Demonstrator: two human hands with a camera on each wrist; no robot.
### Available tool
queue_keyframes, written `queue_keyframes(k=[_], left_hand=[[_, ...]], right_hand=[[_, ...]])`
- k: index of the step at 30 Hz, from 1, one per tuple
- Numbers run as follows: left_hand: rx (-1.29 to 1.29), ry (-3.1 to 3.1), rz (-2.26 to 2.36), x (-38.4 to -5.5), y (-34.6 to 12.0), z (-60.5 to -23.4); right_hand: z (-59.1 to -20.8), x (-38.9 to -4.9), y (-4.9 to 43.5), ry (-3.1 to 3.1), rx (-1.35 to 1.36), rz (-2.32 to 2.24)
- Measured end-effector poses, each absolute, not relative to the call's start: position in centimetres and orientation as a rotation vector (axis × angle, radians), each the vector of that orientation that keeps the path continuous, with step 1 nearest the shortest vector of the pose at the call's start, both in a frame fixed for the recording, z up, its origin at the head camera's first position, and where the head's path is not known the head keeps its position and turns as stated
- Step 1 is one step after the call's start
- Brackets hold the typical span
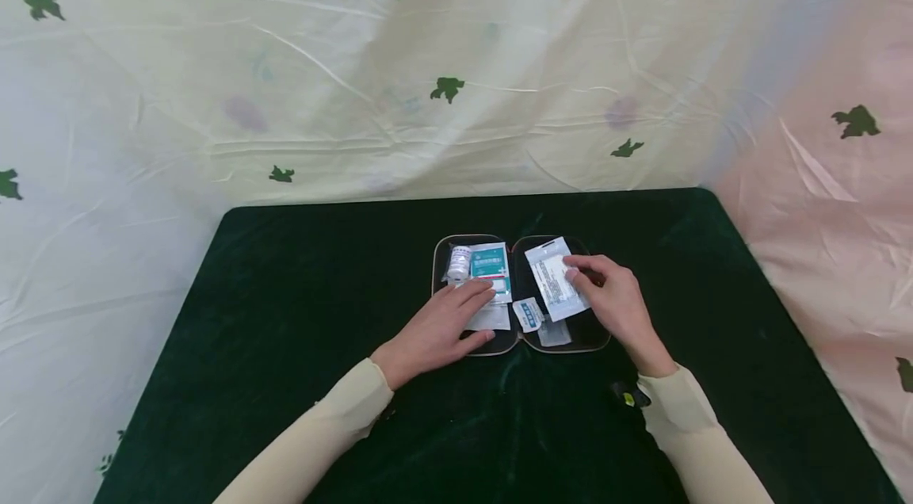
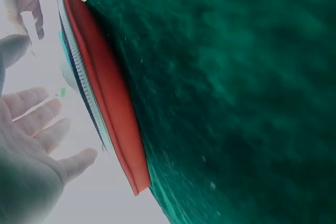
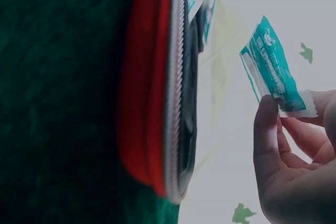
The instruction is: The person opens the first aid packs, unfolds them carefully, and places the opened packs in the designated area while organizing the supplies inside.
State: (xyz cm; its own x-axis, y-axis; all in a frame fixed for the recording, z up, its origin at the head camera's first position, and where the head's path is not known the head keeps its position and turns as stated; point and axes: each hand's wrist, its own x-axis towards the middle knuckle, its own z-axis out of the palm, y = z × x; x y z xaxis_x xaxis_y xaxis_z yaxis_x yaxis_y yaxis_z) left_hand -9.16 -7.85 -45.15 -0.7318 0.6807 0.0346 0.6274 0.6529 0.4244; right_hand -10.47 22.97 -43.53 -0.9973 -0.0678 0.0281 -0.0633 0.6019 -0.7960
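A red zip case (image 3: 144, 87) with a dark lining lies spread open. Over its right half, my right hand (image 1: 616, 302) pinches a flat packet (image 1: 556, 282) between thumb and fingers; its printed white side shows in the head view, its teal side in the right wrist view. My left hand (image 1: 449, 322) is over the left half, fingers extended above the packets there. That half holds a white bottle (image 1: 460, 261) and a teal-and-white packet (image 1: 489, 262). A small white packet with blue print (image 1: 529, 315) and a translucent packet (image 1: 554, 333) lie in the right half.
Dark green velvet cloth (image 1: 321, 298) covers the table under the case. Behind and beside it hangs a pale curtain (image 1: 499, 131) with green leaf shapes. A small dark object with a yellow-green spot (image 1: 629, 398) is at the right cuff.
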Motion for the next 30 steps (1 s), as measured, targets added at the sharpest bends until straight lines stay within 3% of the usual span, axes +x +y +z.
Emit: queue_keyframes(k=[15, 30], left_hand=[[1.114, 2.664, 0.445, -9.2, -6.8, -45.7], [1.144, 2.66, 0.411, -9.2, -6.8, -45.9]], right_hand=[[-44.3, -11.3, 26.3, 2.86, -0.082, -1.232], [-45.1, -11.8, 26.3, 2.895, -0.132, -1.125]])
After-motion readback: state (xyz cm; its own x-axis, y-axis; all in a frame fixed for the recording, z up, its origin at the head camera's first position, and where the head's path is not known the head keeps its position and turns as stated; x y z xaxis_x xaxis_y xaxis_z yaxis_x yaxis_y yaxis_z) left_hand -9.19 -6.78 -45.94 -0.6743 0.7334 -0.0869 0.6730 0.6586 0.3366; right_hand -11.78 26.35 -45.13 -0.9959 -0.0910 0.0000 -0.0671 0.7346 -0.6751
